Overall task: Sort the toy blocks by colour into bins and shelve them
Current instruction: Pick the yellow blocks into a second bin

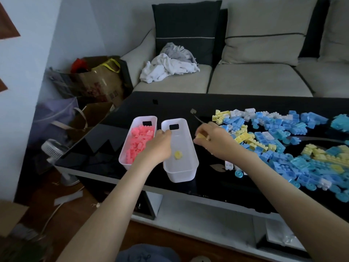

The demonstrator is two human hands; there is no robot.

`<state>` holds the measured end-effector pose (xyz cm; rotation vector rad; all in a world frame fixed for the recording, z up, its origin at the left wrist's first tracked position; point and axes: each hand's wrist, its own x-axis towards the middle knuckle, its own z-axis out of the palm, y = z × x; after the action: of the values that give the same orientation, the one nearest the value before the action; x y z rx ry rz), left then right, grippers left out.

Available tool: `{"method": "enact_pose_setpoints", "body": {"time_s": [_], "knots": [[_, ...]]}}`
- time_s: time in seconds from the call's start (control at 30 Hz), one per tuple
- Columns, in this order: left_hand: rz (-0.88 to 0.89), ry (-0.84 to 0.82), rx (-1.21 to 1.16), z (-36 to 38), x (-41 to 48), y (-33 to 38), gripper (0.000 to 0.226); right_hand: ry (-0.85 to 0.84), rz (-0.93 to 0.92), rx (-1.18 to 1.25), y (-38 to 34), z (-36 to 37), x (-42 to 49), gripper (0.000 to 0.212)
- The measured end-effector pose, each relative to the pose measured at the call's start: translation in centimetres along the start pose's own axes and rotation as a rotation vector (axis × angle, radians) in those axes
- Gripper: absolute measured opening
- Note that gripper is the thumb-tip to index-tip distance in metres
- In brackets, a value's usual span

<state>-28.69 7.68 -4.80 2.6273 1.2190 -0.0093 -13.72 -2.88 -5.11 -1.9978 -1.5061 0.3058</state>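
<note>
Two white bins stand side by side on the black glass table [117, 120]. The left bin [144, 118] is full of pink blocks [138, 143]. The right bin [188, 140] holds one yellow block [178, 155]. My left hand [159, 146] hovers over the left rim of the right bin, fingers curled, and I cannot see anything in it. My right hand [213, 140] is just right of that bin, pinching a yellow block [200, 136]. A big pile of blue, yellow and white blocks [283, 146] spreads across the table's right half.
A grey sofa [255, 78] with crumpled white clothes [170, 67] stands behind the table. Paper bags [98, 82] and a small white fan [54, 148] crowd the floor at the left. A cardboard box [11, 216] lies at the lower left.
</note>
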Motion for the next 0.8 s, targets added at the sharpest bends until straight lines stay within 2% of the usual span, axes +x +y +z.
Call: {"method": "enact_pose_setpoints", "body": {"time_s": [0.03,0.13,0.2,0.33,0.4,0.47,0.53,0.63,0.73,0.8], "knots": [[0.003,-0.005,0.015,0.1,-0.1,0.1,0.058,-0.026,-0.038,0.003,-0.8,0.1,-0.2,0.020],[0.009,-0.031,-0.010,0.2,-0.1,0.2,0.056,-0.241,-0.120,-0.068,-1.8,1.5,-0.4,0.034],[0.003,-0.028,-0.060,0.1,0.0,0.2,0.054,-0.318,-0.112,-0.081,-1.4,2.2,-0.4,0.045],[-0.065,0.112,-0.243,0.3,0.5,0.5,0.049,-0.257,-0.047,0.088,-0.1,1.9,0.3,0.053],[-0.082,0.162,-0.290,0.7,0.9,1.0,0.052,-0.135,-0.027,0.091,1.3,1.3,1.0,0.047],[-0.058,0.245,-0.394,1.5,1.2,1.4,0.053,0.017,0.068,-0.003,3.5,0.3,1.6,0.045],[-0.030,0.324,-0.534,2.2,1.4,1.7,0.051,0.091,0.266,-0.178,6.4,-0.9,2.0,0.051],[-0.026,0.350,-0.698,2.8,1.6,1.9,0.047,0.043,0.524,-0.322,10.1,-2.3,1.9,0.055],[-0.019,0.336,-0.684,2.9,2.0,1.9,0.038,-0.048,0.524,-0.337,11.8,-2.5,1.7,0.044],[-0.004,0.325,-0.574,3.0,2.2,2.0,0.034,-0.017,0.475,-0.343,12.0,-2.6,1.7,0.039]]}}
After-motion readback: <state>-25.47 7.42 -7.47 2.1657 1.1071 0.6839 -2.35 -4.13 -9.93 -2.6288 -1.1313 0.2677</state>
